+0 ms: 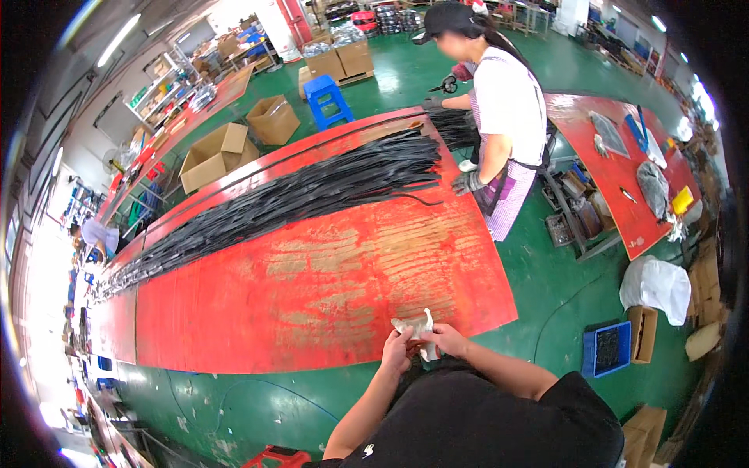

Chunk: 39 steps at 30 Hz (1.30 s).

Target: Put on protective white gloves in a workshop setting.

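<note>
Close to my body, at the near edge of the red table [211,320], I hold a crumpled white work glove [415,324]. My left hand [396,349] pinches its left side, and my right hand [448,341] grips the right side, fingers closed. Part of the glove hangs down between my hands. Farther back on the table lies a long bundle of black strips [312,183], running from the far left toward the right end. Both hands are apart from the strips.
A co-worker in an apron [511,117] and dark gloves stands at the table's right end, by more black strips. Cardboard boxes [218,158] and a blue stool [328,101] stand beyond. At right are another red table [624,195], a blue crate [607,349] and a white sack [655,288].
</note>
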Available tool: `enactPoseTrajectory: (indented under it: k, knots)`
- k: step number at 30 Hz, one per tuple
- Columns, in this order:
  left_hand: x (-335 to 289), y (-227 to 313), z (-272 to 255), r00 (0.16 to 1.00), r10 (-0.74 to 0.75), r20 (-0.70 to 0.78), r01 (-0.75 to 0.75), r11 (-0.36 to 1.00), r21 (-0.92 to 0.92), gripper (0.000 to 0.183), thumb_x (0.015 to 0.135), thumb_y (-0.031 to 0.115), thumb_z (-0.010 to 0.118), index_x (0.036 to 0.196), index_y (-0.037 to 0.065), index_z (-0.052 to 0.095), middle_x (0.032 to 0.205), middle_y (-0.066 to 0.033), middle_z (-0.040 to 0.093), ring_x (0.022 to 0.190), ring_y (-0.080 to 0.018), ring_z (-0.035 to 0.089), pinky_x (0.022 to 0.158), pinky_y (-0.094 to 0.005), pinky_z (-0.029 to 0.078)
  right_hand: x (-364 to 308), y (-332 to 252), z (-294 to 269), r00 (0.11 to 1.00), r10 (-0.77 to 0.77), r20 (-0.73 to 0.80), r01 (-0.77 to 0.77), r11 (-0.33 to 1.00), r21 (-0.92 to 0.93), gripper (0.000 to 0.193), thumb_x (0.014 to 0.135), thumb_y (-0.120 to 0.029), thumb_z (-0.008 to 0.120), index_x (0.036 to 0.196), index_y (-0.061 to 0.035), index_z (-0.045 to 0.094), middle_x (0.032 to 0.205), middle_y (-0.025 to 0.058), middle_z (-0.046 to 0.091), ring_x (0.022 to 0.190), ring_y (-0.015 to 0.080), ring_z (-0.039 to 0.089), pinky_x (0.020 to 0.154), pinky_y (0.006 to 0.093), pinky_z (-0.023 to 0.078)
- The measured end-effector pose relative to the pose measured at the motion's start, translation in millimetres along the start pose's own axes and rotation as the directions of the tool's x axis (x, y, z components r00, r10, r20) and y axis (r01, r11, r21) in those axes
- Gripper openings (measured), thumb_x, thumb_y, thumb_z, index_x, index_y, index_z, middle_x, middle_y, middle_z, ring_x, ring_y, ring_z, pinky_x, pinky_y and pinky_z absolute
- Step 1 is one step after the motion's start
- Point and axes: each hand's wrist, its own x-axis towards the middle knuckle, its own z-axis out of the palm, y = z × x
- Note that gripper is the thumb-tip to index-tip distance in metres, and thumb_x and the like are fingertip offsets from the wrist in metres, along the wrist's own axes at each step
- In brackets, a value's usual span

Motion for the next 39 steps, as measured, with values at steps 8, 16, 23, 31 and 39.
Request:
enactPoseTrajectory:
  k: [8, 16, 23, 31, 39]
  knots:
    - [5.6, -14.9, 6.3, 1.0, -0.02, -0.014, 0.02, 1.0, 0.019, 0.017, 0.101, 0.018, 0.063, 0.115, 0.011, 0.058, 0.102, -0.0068, 0.072, 0.083, -0.0214, 0.072, 0.07, -0.0372, 0.057, -4.4, 22.1, -12.9, 0.998, 0.002, -0.064, 0.001, 0.999, 0.034, 0.025, 0.101, -0.026, 0.063, 0.108, -0.0032, 0.07, 0.087, 0.0027, 0.071, 0.071, 0.0123, 0.066, 0.062, 0.03, 0.053]
    - [-18.2, -38.6, -1.5, 0.983, -0.014, -0.182, 0.001, 0.997, -0.073, 0.017, 0.099, 0.016, 0.063, 0.115, 0.012, 0.061, 0.102, -0.0049, 0.072, 0.083, -0.0204, 0.07, 0.071, -0.037, 0.055, -12.3, 18.4, -8.8, 0.995, 0.061, 0.081, -0.058, 0.998, -0.039, 0.025, 0.102, -0.028, 0.062, 0.108, -0.0043, 0.07, 0.088, 0.0032, 0.071, 0.069, 0.0112, 0.064, 0.058, 0.0283, 0.05]
    - [-38.9, -60.6, -29.4, 0.971, -0.005, -0.241, -0.042, 0.981, -0.191, 0.017, 0.101, 0.017, 0.061, 0.117, 0.012, 0.06, 0.1, -0.0043, 0.072, 0.082, -0.0191, 0.069, 0.071, -0.0365, 0.054, -9.9, 4.3, 4.3, 0.938, 0.257, 0.235, -0.2, 0.95, -0.24, 0.026, 0.101, -0.026, 0.062, 0.109, -0.0037, 0.071, 0.09, 0.0036, 0.071, 0.072, 0.0111, 0.064, 0.062, 0.0293, 0.05]
    - [-38.7, -47.0, -8.0, 0.964, 0.031, -0.264, -0.072, 0.986, -0.147, 0.013, 0.101, 0.019, 0.061, 0.113, 0.013, 0.059, 0.099, -0.004, 0.071, 0.079, -0.0179, 0.068, 0.069, -0.0342, 0.053, 1.3, 24.1, -3.9, 0.959, 0.193, 0.207, -0.154, 0.969, -0.193, 0.027, 0.101, -0.025, 0.063, 0.115, -0.0035, 0.071, 0.098, 0.0031, 0.071, 0.086, 0.0116, 0.065, 0.075, 0.0303, 0.052]
    - [-28.7, -47.5, -6.3, 0.979, 0.001, -0.204, -0.018, 0.996, -0.084, 0.014, 0.101, 0.018, 0.062, 0.114, 0.012, 0.06, 0.101, -0.0044, 0.071, 0.082, -0.0181, 0.068, 0.071, -0.0355, 0.054, 2.7, 40.4, -16.1, 0.974, 0.115, 0.196, -0.088, 0.986, -0.141, 0.026, 0.101, -0.023, 0.063, 0.113, -0.0015, 0.069, 0.098, 0.0039, 0.071, 0.087, 0.0131, 0.066, 0.079, 0.0314, 0.053]
